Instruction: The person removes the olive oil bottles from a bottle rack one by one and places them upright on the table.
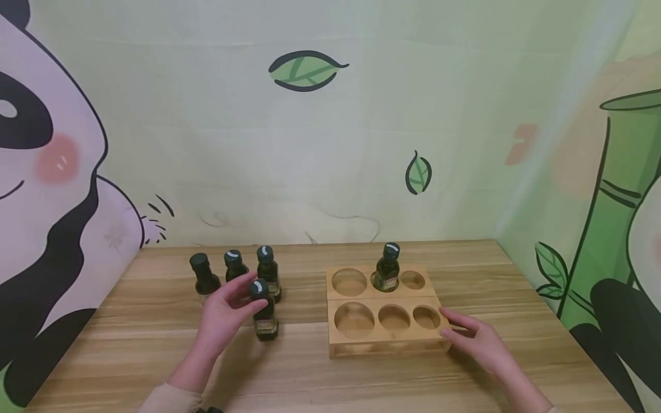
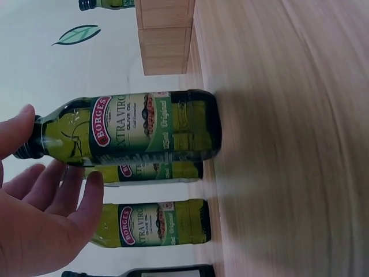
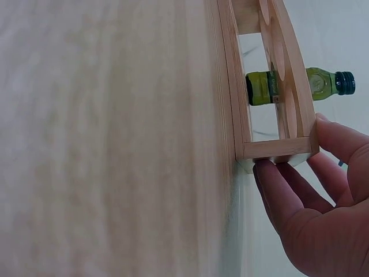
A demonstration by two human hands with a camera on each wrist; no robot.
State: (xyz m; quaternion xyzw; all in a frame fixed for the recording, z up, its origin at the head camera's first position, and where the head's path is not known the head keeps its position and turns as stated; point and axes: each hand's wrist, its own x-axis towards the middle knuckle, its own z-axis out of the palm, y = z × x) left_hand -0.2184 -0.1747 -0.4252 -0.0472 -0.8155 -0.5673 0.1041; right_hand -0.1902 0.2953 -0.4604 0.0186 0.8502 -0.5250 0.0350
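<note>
My right hand [image 3: 314, 202] rests against the near end of the wooden rack [image 3: 271, 109], thumb on its top edge and fingers [image 3: 277, 190] along the end wall, seemingly touching it. The rack sits on the desk [image 3: 109, 138]. Behind the rack's round holes, one olive oil bottle [image 3: 300, 85] stands in a far slot, its dark cap clear of the top board.

Left hand [image 1: 225, 312] and right hand [image 1: 475, 338], fingers relaxed.
</note>
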